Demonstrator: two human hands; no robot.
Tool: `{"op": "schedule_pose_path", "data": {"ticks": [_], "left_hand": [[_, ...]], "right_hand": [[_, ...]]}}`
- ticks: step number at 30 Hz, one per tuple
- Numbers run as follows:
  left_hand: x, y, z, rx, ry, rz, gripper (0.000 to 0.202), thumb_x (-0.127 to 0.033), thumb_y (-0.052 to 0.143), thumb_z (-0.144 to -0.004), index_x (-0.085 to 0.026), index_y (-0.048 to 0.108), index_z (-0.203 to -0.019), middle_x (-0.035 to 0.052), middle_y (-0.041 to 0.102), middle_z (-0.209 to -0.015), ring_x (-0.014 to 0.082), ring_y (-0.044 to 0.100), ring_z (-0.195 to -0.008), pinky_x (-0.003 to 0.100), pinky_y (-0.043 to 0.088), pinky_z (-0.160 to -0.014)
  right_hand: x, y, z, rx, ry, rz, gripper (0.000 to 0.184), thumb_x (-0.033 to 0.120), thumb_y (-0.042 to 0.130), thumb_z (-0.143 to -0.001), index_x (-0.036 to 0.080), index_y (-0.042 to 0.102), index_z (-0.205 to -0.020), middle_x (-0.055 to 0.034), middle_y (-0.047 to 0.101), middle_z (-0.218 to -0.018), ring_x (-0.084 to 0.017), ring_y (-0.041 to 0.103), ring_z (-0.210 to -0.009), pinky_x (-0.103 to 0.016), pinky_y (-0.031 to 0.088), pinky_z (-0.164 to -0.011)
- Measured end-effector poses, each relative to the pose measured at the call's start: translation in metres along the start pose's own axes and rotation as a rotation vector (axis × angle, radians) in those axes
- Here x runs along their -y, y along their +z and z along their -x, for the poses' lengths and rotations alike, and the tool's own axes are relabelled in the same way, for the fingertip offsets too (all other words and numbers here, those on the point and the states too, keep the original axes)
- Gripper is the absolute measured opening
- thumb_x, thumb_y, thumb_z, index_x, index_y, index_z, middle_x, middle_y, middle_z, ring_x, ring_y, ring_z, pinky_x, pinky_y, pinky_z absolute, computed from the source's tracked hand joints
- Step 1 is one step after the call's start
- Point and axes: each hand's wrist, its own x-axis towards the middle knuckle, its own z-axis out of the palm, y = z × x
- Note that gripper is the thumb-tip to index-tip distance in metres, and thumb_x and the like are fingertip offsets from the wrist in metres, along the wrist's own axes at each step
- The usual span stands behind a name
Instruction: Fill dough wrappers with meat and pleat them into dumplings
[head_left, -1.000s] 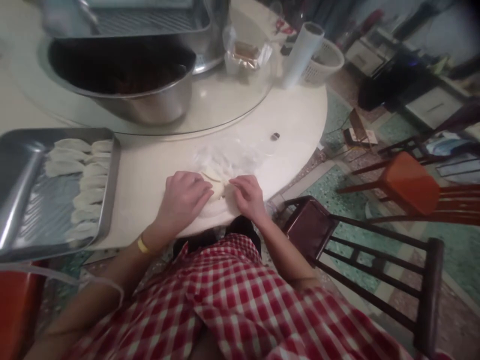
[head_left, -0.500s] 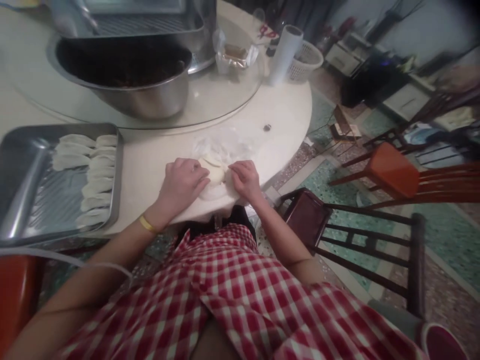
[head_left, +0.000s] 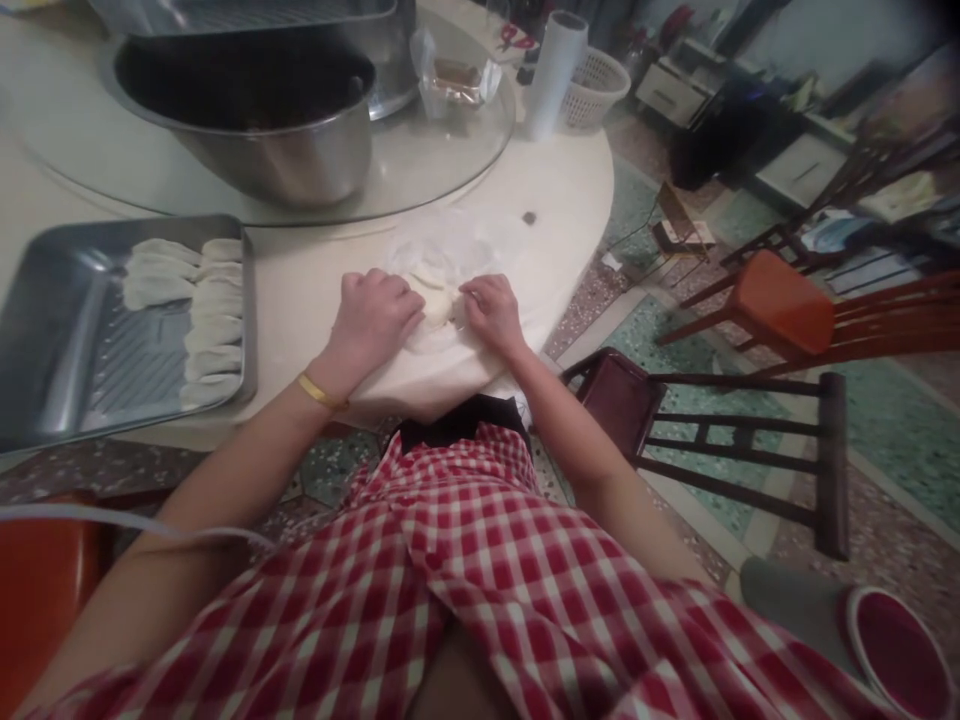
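Pale round dumpling wrappers (head_left: 436, 305) lie on a crumpled clear plastic bag (head_left: 442, 240) near the front edge of the white table (head_left: 300, 290). My left hand (head_left: 379, 325) has its fingers curled over the wrappers' left edge. With thumb and forefinger pinched together, my right hand (head_left: 493, 315) grips the right edge of a wrapper. How many wrappers each hand holds I cannot make out. To the left, a metal tray (head_left: 112, 350) carries folded dumplings (head_left: 214, 330) in two columns along its right side.
A large steel pot (head_left: 300, 150) stands on the glass turntable (head_left: 427, 180). Farther right are a wrapped package (head_left: 457, 80), a plastic-wrap roll (head_left: 556, 75) and a white basket (head_left: 596, 90). Dark (head_left: 619, 400) and orange (head_left: 787, 305) chairs stand right of the table.
The view has tilted, so the table and tray sit higher in the picture. Both hands stay at the wrappers, with only slight finger movement.
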Motion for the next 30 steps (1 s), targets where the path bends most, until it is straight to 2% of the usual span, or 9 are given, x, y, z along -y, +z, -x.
{"op": "schedule_pose_path", "data": {"ticks": [5,11,16,25,27,30], "left_hand": [[0.0,0.007,-0.004,-0.062,-0.013,0.028,0.023,-0.029,0.047,-0.096,-0.02,0.064,-0.083,0.0062,0.065,-0.087,0.0262,0.052,-0.089,0.04,0.03,-0.073],[0.003,0.009,-0.004,-0.068,-0.038,0.169,0.024,-0.021,0.046,-0.094,-0.021,0.061,-0.077,0.0052,0.065,-0.084,0.0258,0.052,-0.086,0.041,0.028,-0.071],[0.005,0.007,-0.003,-0.075,-0.051,0.25,0.022,-0.019,0.048,-0.094,-0.022,0.062,-0.076,0.0038,0.067,-0.085,0.0246,0.054,-0.084,0.041,0.029,-0.071],[0.009,0.005,-0.004,-0.112,-0.073,0.294,0.02,-0.024,0.051,-0.094,-0.022,0.067,-0.082,0.0028,0.069,-0.091,0.0228,0.057,-0.083,0.04,0.029,-0.071],[0.009,0.005,-0.005,-0.1,-0.124,0.316,0.021,-0.025,0.051,-0.094,-0.022,0.066,-0.08,0.0033,0.069,-0.091,0.0232,0.057,-0.084,0.04,0.03,-0.071],[0.01,0.003,-0.009,-0.015,-0.206,0.375,0.022,-0.025,0.049,-0.092,-0.022,0.065,-0.079,0.0043,0.068,-0.092,0.024,0.058,-0.085,0.039,0.031,-0.072]], "right_hand": [[0.002,-0.004,0.003,-0.038,0.007,-0.051,0.016,0.016,0.05,-0.086,0.02,0.066,-0.086,-0.007,0.066,-0.091,-0.022,0.057,-0.094,-0.041,0.046,-0.09],[0.004,-0.011,0.006,-0.034,0.044,-0.047,0.014,0.019,0.052,-0.087,0.023,0.066,-0.088,-0.0054,0.067,-0.092,-0.02,0.06,-0.093,-0.04,0.049,-0.086],[0.01,-0.015,0.007,-0.033,0.041,-0.08,0.014,0.02,0.053,-0.087,0.022,0.067,-0.089,-0.0057,0.069,-0.09,-0.02,0.06,-0.09,-0.04,0.051,-0.083],[0.016,-0.019,0.005,-0.03,-0.053,-0.112,0.015,0.018,0.053,-0.087,0.021,0.067,-0.092,-0.0063,0.069,-0.092,-0.019,0.061,-0.088,-0.041,0.051,-0.079],[0.018,-0.02,0.004,-0.006,-0.074,-0.125,0.013,0.019,0.054,-0.088,0.021,0.066,-0.091,-0.0061,0.069,-0.091,-0.019,0.06,-0.087,-0.041,0.05,-0.08],[0.023,-0.02,0.002,0.041,-0.109,-0.147,0.013,0.021,0.053,-0.089,0.021,0.066,-0.09,-0.0049,0.067,-0.087,-0.018,0.059,-0.085,-0.04,0.049,-0.079]]}}
